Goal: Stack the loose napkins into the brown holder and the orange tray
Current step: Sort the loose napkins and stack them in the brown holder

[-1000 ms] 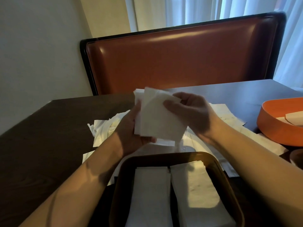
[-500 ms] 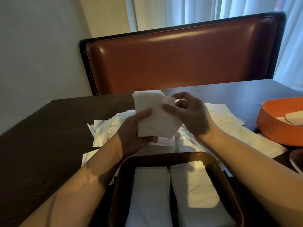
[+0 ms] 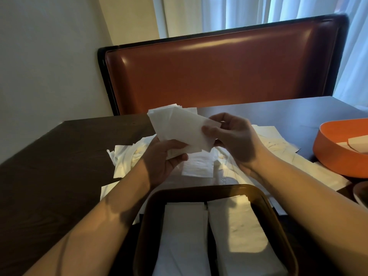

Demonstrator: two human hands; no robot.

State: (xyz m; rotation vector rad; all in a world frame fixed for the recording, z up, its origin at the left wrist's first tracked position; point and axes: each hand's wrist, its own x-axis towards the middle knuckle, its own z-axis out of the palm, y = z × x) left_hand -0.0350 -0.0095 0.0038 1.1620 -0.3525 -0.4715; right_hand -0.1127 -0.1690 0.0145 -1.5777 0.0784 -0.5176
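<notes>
- Left hand (image 3: pixel 162 160), in the head view, grips the lower end of a small bundle of napkins (image 3: pixel 183 132), thumb curled across its front; I hold it just above the brown holder (image 3: pixel 199 191), on the holder's far side.
- My right hand (image 3: pixel 232 139) pinches the bundle's right edge between thumb and fingers, so both hands are closed on the same bundle.
- The bundle is fanned and tilted, its sheets not square to each other.
- Two neat white stacks (image 3: pixel 237 230) already lie side by side inside the brown holder.
- Loose napkins (image 3: pixel 127 158) are scattered on the dark table (image 3: pixel 59 176) beyond the holder, to its left and right.
- The orange tray (image 3: pixel 338 154) sits to the holder's right, well apart, with a few napkins in it.
- I judge the step in hand to be squaring up the gathered bundle before placing it.
- Next I would need to line up the edges, then lower the bundle flat onto one stack, or carry it to the tray, without letting sheets slide out.
</notes>
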